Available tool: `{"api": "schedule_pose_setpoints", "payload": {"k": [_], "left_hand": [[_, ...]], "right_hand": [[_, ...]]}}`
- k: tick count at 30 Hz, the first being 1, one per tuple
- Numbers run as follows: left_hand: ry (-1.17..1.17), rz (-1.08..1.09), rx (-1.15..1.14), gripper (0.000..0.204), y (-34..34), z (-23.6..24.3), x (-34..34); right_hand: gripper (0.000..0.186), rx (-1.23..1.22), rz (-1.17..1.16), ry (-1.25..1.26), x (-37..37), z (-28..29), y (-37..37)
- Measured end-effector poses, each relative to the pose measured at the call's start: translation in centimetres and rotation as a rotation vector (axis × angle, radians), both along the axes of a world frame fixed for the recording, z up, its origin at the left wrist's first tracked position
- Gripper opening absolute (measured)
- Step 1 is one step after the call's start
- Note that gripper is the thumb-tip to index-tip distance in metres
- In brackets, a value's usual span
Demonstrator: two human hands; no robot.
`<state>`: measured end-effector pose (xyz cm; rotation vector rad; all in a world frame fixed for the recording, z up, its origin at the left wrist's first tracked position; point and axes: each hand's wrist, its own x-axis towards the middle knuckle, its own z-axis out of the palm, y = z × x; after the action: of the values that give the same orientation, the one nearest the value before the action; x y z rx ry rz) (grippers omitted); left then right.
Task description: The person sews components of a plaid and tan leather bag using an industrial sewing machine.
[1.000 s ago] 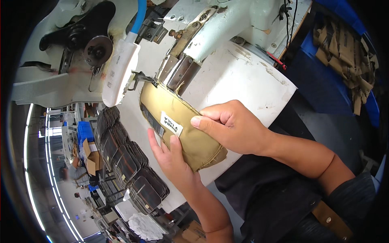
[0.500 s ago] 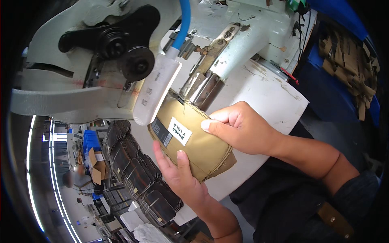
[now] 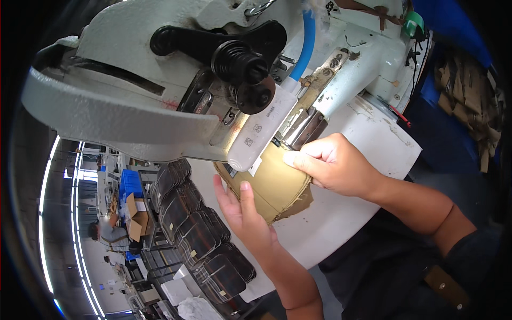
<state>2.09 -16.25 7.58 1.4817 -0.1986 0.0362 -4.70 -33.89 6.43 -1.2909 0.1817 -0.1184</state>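
A tan sewn fabric bag piece [image 3: 272, 184] with raw stitched edges lies under the head of a sewing machine [image 3: 138, 125], against the metal end of its arm [image 3: 304, 130]. A white label [image 3: 255, 167] on the piece is partly covered by the white lamp [image 3: 261, 133]. My right hand [image 3: 333, 165] pinches the piece's right edge, thumb on top and fingers curled. Along the near-left edge rests my left hand [image 3: 242, 210], thumb raised over the fabric and fingers stretched out beyond the edge. The needle area is hidden behind the lamp.
Stacks of dark bag panels [image 3: 197, 234] stand left of the white tabletop [image 3: 320, 224]. A blue hose [image 3: 304, 45] runs up from the lamp. Brown scraps [image 3: 464, 101] lie in a blue container at right. A person [image 3: 112, 232] is far left.
The camera view has shifted, so the machine head appears farther right. The piece has moved deeper under the lamp, which covers most of the label. Both hands keep similar positions on the fabric.
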Motion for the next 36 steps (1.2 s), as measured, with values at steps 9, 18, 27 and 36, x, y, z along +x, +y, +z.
{"api": "schedule_pose_setpoints", "payload": {"k": [9,18,27,36], "left_hand": [[0.624,-0.31,-0.549,0.043,1.6,-3.0,2.4],[0.465,-0.142,-0.184,0.043,-0.5,-6.6,2.8],[0.209,0.142,0.252,0.039,7.5,-9.8,-0.6],[-0.042,0.286,0.24,0.041,9.2,-11.2,-3.3]], "right_hand": [[0.029,-1.225,-0.619,-0.188,-6.2,-5.5,-7.5],[0.043,-1.481,-0.538,-0.014,-6.7,-9.3,-12.2],[0.031,-1.279,-0.62,0.093,-8.4,-10.3,-12.6],[0.028,-1.663,-0.474,0.346,-10.7,-9.2,-12.6]]}}
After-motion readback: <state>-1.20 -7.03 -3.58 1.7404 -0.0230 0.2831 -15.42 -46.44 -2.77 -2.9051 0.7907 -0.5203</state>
